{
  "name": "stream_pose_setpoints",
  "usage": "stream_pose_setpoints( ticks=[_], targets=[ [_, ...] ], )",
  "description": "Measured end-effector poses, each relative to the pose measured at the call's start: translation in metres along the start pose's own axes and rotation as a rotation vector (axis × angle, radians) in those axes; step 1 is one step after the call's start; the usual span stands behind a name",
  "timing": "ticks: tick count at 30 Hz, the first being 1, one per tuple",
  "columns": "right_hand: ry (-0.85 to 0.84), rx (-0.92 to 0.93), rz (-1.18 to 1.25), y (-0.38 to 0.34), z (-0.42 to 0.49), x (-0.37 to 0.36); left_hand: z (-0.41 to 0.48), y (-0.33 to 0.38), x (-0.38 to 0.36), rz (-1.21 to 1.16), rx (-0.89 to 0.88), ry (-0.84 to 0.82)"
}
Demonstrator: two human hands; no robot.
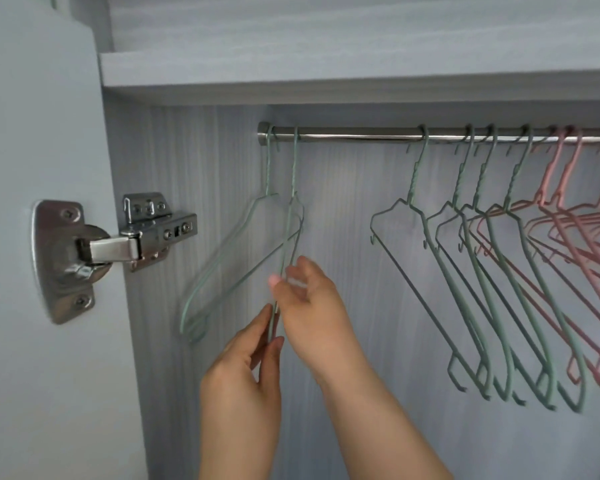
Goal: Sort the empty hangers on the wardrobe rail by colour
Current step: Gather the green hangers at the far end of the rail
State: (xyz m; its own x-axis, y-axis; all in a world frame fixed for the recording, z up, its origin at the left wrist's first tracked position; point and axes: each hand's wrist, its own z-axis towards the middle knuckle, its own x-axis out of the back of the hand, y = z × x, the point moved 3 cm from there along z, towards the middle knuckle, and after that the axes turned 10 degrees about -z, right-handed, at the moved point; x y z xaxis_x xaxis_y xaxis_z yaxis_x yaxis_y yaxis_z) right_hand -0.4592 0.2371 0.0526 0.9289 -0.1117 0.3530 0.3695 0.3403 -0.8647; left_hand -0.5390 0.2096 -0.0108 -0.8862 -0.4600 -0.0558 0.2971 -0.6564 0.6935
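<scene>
Where the left hand [243,362] sits: lowest of the two; thumb and fingers closed in a pinch on the bottom wire of the held green hanger [294,168].
Right hand [309,306]: just above and right of the left hand; fingers curled, thumb and forefinger appear to pinch the same wire higher up (blurred, so the contact is a reading).
Held hanger, position: hangs straight up from both hands; hook is on the rail [354,136], directly above them.
Held hanger, axis: turned edge-on to the camera, its long wire running steeply down into the hands.
Left of the hands: end green hanger [267,168], hooked at the rail's end, just beside the held one; its frame swings out further left.
Right of the hands: bare stretch of rail, then four green hangers [482,181], well apart from both hands.
Beyond those: pink hangers [553,168], overlapping the last greens and running out of view.
Key relation: remaining greens all lie to the right, so the right hand is the nearer one.
Judgement, step: a green is being settled at the left end; two parked, four not yet brought across.
Judgement, risk: greens and pinks overlap at the boundary and may snag.
Further left: hinge [132,244] on the open door [32,375].
Above: shelf [326,77].
Writing: none legible.
</scene>
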Motion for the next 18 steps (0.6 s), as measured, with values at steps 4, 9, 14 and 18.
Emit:
stream_pose_setpoints(
  ticks=[4,9,14,18],
  targets=[
    [0.266,0.278,-0.484,-0.037,-0.041,0.064,-0.010,0.023,0.002,0.162,-0.217,0.090],
    [0.267,0.075,-0.883,-0.035,-0.034,0.127,-0.025,0.056,-0.030,-0.167,-0.298,-0.091],
    [0.088,-0.178,-1.082,-0.010,-0.012,0.135,-0.039,0.066,-0.090,-0.225,0.182,-0.642],
    [0.060,-0.195,-0.955,0.004,-0.004,0.133,-0.043,0.070,-0.101,-0.177,0.198,-0.631]
  ],
)
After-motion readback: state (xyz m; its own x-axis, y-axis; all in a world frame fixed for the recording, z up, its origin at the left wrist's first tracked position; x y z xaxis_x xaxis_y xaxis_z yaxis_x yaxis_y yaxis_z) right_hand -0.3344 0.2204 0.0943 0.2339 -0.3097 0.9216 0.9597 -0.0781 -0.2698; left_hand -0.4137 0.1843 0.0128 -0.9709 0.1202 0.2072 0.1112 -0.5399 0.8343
